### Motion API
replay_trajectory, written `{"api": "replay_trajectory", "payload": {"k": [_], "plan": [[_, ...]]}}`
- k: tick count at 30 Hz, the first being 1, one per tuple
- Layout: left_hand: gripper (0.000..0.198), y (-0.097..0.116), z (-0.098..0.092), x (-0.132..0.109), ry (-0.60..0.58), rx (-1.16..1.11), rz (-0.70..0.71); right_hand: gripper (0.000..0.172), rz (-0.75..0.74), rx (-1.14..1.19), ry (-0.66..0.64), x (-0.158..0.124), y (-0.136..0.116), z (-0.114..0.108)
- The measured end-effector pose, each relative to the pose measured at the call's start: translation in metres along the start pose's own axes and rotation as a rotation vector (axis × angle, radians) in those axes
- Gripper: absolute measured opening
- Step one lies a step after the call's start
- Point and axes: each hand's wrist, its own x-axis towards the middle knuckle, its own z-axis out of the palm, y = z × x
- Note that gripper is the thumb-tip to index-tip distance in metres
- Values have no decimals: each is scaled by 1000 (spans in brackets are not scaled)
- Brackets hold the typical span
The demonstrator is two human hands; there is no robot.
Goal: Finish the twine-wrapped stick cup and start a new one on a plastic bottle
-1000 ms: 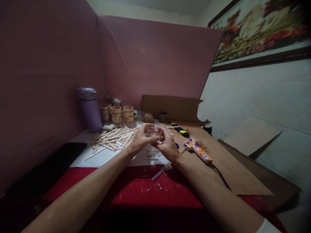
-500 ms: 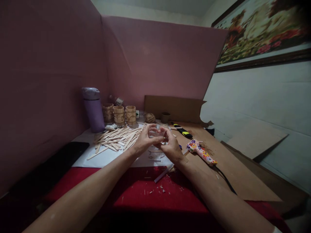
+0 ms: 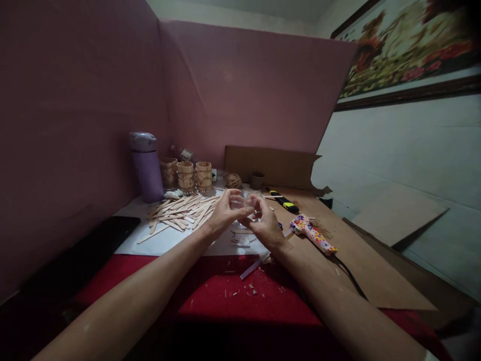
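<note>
Both hands curve around a clear plastic container (image 3: pixel 243 201), perhaps a cup or cut bottle; its full shape is hidden by my fingers. My left hand (image 3: pixel 230 208) grips it from the left, thumb pointing right. From the right, my right hand (image 3: pixel 263 220) wraps it, with the thumbs close together. Just below my hands, a thin stick and clear plastic (image 3: pixel 241 238) show over the white paper (image 3: pixel 158 246). To the left lies a loose pile of wooden craft sticks (image 3: pixel 180 213). A flower-patterned glue gun (image 3: pixel 313 234) rests right of my right hand, and a glue stick (image 3: pixel 251 269) lies nearer me.
Three stick-covered cups (image 3: pixel 185 176) stand behind the pile, beside a purple bottle (image 3: pixel 146 170). At the back are a twine ball (image 3: pixel 233 180) and a small brown pot (image 3: pixel 257 180). A black-and-yellow utility knife (image 3: pixel 283 201) lies on cardboard (image 3: pixel 361 271). Scraps dot the red cloth (image 3: pixel 210 296).
The view has shifted slightly. My hands stay around the clear plastic container, with only a small change in finger position; the other things have not moved.
</note>
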Motion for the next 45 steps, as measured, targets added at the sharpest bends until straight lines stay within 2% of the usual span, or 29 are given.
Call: {"api": "replay_trajectory", "payload": {"k": [7,12,17,23,27,36,45], "plan": [[71,-3,0,1,-3,10,9,75,3,8,23,0,-2,0],[64,-1,0,2,12,-15,-9,74,-14,17,-31,-1,-2,0],[65,-1,-1,2,28,11,-11,73,-6,19,-33,-1,-3,0],[64,-1,0,2,25,-4,16,81,-8,14,-43,-1,-3,-1],[65,-3,0,3,25,-7,18,78,-19,-4,-35,-1,-4,-2],[65,7,1,0,29,-30,19,71,-41,16,-49,-1,-5,-1],[65,8,-4,3,1,16,39,74,11,26,-18,-1,-4,-1]]}}
